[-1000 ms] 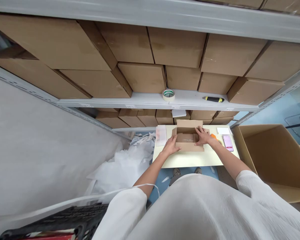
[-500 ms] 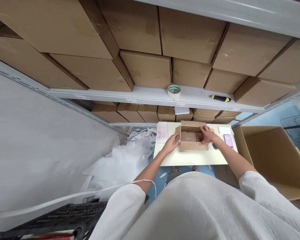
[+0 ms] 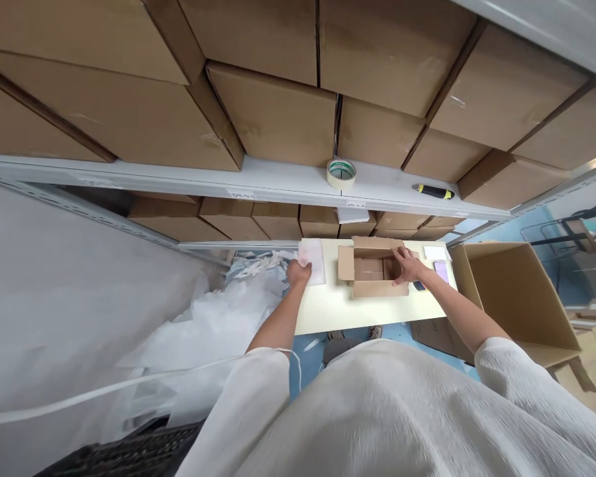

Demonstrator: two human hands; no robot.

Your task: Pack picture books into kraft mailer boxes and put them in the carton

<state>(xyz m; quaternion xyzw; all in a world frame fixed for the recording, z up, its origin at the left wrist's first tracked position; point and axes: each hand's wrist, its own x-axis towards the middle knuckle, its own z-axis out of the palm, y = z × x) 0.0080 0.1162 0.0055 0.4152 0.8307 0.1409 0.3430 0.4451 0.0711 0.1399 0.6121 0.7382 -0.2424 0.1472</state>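
Observation:
An open cardboard box (image 3: 373, 289) stands on the pale yellow table (image 3: 328, 316), one flap folded out to its left. Smaller brown cardboard shows inside it. My right hand (image 3: 406, 266) rests over the box's right end, fingers spread at the opening and holding nothing. At the table's left edge, my left hand (image 3: 298, 272) is closed at the edge of a pinkish-white sheet or pad (image 3: 316, 260), the thumb lying on it.
Boxes (image 3: 273, 112) fill the shelf above, with a tape roll (image 3: 341, 173) and a yellow-black cutter (image 3: 433, 191) on its edge. A phone (image 3: 441, 270) lies right, beside a large open carton (image 3: 516, 291). White wrapping (image 3: 213, 324) is heaped left.
My left hand has left the box's left flap and moved left to the pinkish-white sheet, its fingers now closed. The flap stands further out. My right hand remains at the box's right end.

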